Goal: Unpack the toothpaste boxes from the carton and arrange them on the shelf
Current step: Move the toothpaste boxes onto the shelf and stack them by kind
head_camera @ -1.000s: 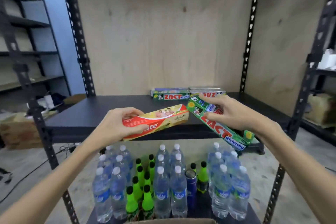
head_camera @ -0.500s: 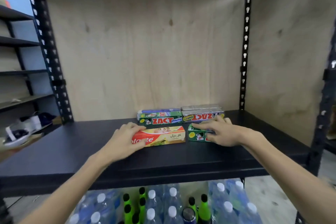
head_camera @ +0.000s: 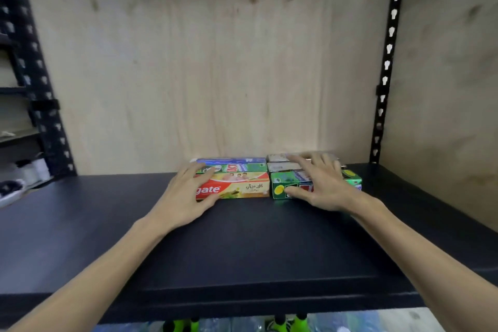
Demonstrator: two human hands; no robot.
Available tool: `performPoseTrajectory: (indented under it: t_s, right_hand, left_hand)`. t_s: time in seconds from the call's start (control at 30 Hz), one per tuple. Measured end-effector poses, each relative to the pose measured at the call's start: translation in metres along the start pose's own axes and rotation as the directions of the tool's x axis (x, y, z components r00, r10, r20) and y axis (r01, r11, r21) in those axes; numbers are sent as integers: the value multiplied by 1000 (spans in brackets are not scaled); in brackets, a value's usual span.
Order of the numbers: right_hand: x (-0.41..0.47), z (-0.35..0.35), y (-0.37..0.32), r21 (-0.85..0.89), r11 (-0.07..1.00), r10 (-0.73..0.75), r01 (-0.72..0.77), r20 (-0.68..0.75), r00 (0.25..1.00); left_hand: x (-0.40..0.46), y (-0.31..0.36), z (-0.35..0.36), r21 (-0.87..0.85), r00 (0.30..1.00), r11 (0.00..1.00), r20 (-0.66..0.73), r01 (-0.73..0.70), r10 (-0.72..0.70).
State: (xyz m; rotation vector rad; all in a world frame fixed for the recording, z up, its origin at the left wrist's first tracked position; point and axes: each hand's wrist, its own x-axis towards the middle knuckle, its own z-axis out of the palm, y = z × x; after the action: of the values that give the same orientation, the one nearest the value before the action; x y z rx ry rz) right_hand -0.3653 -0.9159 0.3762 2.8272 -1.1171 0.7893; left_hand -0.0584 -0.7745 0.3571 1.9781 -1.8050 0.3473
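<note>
Two hands press toothpaste boxes (head_camera: 244, 188) on the shelf (head_camera: 242, 250)

- One dark shelf board (head_camera: 242, 250) carried everything.
- Four toothpaste boxes lay on it in two rows of two: one red and yellow box (head_camera: 239, 187) front left, one green box (head_camera: 285, 187) front right, one green and blue box (head_camera: 237, 166) back left, one silver box (head_camera: 280, 162) back right.
- Two hands were in view, a left hand (head_camera: 183, 197) and a right hand (head_camera: 323, 186).
- Two black slotted posts stood at the back, one at the left (head_camera: 35, 75) and one at the right (head_camera: 388, 62).
- A few green bottle caps (head_camera: 280, 325) showed below the board; the number could not be told.
</note>
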Motion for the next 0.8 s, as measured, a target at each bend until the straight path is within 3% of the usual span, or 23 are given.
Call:
performPoseTrajectory:
  t_s: [0.23, 0.4, 0.63, 0.8]
  right_hand:
    - [19, 14, 13, -82, 996, -35, 39, 39, 999]
    - [11, 19, 11, -94, 995, -40, 34, -53, 998]
    - [-23, 12, -17, -183, 980, -118, 77, -228, 966]
    - [-63, 5, -52, -54, 999, -26, 8, -340, 940]
  left_hand:
    - [6, 2, -1, -101, 999, 994, -7, 33, -34]
    - [3, 6, 0, -127, 997, 990, -43, 63, -69]
    - [-11, 19, -9, 103, 990, 990, -118, 91, -79]
    - [-43, 42, -22, 53, 979, 997, -198, 47, -36]
